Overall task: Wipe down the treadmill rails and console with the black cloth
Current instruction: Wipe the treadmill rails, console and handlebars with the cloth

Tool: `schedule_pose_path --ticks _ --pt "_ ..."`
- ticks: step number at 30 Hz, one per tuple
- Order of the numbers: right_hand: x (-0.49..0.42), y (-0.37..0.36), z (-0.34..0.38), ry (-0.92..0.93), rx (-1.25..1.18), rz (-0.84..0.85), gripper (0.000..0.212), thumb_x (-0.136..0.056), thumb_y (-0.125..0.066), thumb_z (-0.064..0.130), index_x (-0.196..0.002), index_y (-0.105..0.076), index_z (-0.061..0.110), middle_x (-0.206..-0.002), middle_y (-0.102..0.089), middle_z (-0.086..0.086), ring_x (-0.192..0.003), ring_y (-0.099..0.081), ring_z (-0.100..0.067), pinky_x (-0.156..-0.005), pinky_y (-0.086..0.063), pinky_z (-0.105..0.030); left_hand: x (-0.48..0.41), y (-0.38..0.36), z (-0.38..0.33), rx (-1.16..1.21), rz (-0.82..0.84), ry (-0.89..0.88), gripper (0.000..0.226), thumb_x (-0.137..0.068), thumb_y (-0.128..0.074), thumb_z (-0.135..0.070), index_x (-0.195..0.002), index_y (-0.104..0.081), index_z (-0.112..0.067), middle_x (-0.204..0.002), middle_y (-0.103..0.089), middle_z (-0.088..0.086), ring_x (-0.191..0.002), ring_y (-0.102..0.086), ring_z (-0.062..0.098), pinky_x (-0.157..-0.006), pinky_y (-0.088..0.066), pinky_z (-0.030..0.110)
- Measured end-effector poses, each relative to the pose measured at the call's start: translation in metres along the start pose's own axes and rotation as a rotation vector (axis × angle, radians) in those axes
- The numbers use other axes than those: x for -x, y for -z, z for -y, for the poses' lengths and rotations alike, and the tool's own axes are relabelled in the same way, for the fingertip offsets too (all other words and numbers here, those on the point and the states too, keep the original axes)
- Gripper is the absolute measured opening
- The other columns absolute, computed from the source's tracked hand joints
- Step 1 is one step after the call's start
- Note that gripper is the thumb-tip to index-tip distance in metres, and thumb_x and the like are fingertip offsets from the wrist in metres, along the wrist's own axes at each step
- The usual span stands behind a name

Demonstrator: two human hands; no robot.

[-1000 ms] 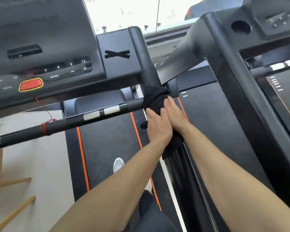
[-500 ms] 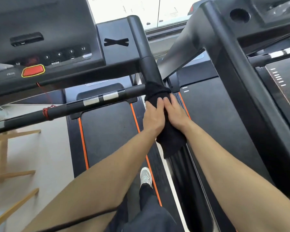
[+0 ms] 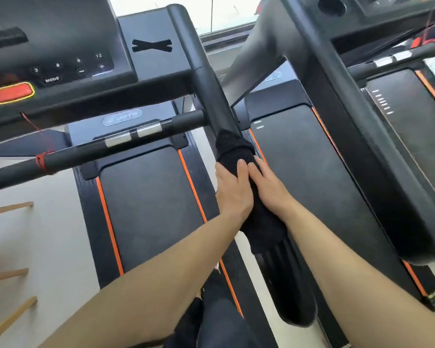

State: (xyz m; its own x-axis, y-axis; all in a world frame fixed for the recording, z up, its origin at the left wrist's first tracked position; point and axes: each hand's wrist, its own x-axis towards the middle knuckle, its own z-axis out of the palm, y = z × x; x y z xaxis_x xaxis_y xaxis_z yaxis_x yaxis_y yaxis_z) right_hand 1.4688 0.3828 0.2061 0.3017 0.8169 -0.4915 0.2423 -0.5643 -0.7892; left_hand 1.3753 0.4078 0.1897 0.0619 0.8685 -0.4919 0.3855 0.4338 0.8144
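Observation:
The black cloth [image 3: 232, 146] is wrapped around the treadmill's right side rail [image 3: 212, 96], just below where the crossbar [image 3: 98, 149] joins it. My left hand [image 3: 232, 190] and my right hand [image 3: 270, 189] clasp the cloth side by side from both sides of the rail, thumbs touching. A loose end of the cloth hangs down between my forearms. The console [image 3: 48, 59], with its number buttons and red stop button [image 3: 13, 92], sits at the upper left, untouched by either hand.
A second treadmill [image 3: 337, 109] stands close on the right, its black rail slanting across the view. The walking belt [image 3: 148, 204] with orange stripes lies below. A red cord [image 3: 42, 160] is tied on the crossbar. Wooden slats [image 3: 8, 209] show at the left.
Both hands and the cloth have slid a little down the rail, away from the crossbar joint. My view has shifted, so the console sits lower in the frame.

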Motion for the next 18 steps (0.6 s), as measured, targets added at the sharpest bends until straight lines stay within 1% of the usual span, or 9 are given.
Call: schedule_pose_path --ticks 2,4,6,8,10,12,13,16,18 --pt "-0.024 -0.001 0.018 0.036 -0.013 0.019 0.05 -0.102 -0.042 0.051 -0.146 -0.048 0.028 -0.144 -0.054 0.012 -0.128 -0.049 0.002 -0.109 -0.032 -0.02 -0.024 0.004 -0.013 0.029 -0.016 0.021 0.061 -0.097 -0.034 -0.064 -0.135 -0.041 -0.016 -0.137 -0.057 0.01 -0.12 -0.056 0.033 -0.101 -0.044 0.047" --pt "-0.044 -0.002 0.032 0.06 -0.004 0.027 0.032 -0.105 -0.043 0.042 -0.127 -0.06 0.025 -0.117 -0.066 0.014 -0.097 -0.057 0.02 -0.083 -0.039 -0.004 -0.048 0.008 -0.018 0.075 -0.009 0.001 0.061 -0.096 -0.034 -0.066 -0.131 -0.044 -0.018 -0.132 -0.059 0.011 -0.115 -0.058 0.032 -0.098 -0.045 0.046" --pt "-0.054 -0.004 0.038 0.083 0.015 0.014 0.025 -0.105 -0.044 0.041 -0.118 -0.062 0.028 -0.107 -0.066 0.018 -0.085 -0.058 0.022 -0.071 -0.04 -0.001 -0.06 0.012 -0.019 0.119 -0.001 -0.027 0.071 -0.091 -0.033 -0.072 -0.137 -0.042 -0.018 -0.135 -0.058 0.01 -0.118 -0.057 0.032 -0.101 -0.045 0.046" --pt "-0.047 -0.007 0.036 0.081 0.023 0.0 0.032 -0.104 -0.045 0.045 -0.122 -0.063 0.026 -0.115 -0.067 0.013 -0.098 -0.061 0.01 -0.084 -0.045 -0.009 -0.06 0.012 -0.014 0.121 0.008 -0.03 0.081 -0.087 -0.032 -0.075 -0.147 -0.036 -0.02 -0.144 -0.053 0.01 -0.126 -0.053 0.032 -0.107 -0.041 0.047" --pt "-0.024 -0.007 0.031 0.059 0.04 -0.018 0.04 -0.103 -0.044 0.048 -0.13 -0.058 0.022 -0.125 -0.064 0.01 -0.112 -0.059 -0.001 -0.097 -0.042 -0.015 -0.043 0.008 -0.005 0.096 0.025 -0.04 0.079 -0.091 -0.032 -0.071 -0.154 -0.027 -0.023 -0.153 -0.045 0.009 -0.136 -0.046 0.032 -0.112 -0.036 0.048" --pt "0.01 -0.003 0.014 0.031 0.069 -0.031 0.031 -0.106 -0.041 0.043 -0.125 -0.054 0.023 -0.119 -0.061 0.014 -0.11 -0.056 0.0 -0.09 -0.038 -0.005 -0.005 0.0 0.01 0.082 0.034 -0.07 0.075 -0.096 -0.033 -0.064 -0.158 -0.017 -0.025 -0.16 -0.035 0.008 -0.143 -0.039 0.031 -0.116 -0.032 0.049" --pt "0.03 -0.001 -0.001 0.019 0.076 -0.03 0.03 -0.106 -0.039 0.042 -0.125 -0.054 0.025 -0.12 -0.061 0.014 -0.112 -0.055 -0.002 -0.092 -0.037 -0.006 0.019 -0.004 0.019 0.083 0.041 -0.087 0.074 -0.098 -0.035 -0.06 -0.159 -0.013 -0.024 -0.163 -0.03 0.006 -0.146 -0.035 0.029 -0.117 -0.031 0.049" --pt "0.075 0.004 -0.045 -0.015 0.07 -0.028 0.042 -0.106 -0.037 0.046 -0.134 -0.056 0.023 -0.135 -0.06 0.006 -0.128 -0.051 -0.01 -0.114 -0.035 -0.036 0.078 -0.013 0.042 0.076 0.07 -0.118 0.076 -0.103 -0.039 -0.051 -0.161 -0.002 -0.019 -0.169 -0.014 0.001 -0.152 -0.02 0.021 -0.121 -0.024 0.044" --pt "0.076 0.004 -0.049 0.005 0.071 -0.024 0.045 -0.106 -0.035 0.046 -0.133 -0.058 0.019 -0.137 -0.06 0.001 -0.13 -0.051 -0.012 -0.116 -0.033 -0.04 0.08 -0.017 0.044 0.082 0.062 -0.088 0.076 -0.103 -0.04 -0.051 -0.161 -0.005 -0.016 -0.168 -0.015 0.002 -0.152 -0.02 0.021 -0.122 -0.023 0.044"
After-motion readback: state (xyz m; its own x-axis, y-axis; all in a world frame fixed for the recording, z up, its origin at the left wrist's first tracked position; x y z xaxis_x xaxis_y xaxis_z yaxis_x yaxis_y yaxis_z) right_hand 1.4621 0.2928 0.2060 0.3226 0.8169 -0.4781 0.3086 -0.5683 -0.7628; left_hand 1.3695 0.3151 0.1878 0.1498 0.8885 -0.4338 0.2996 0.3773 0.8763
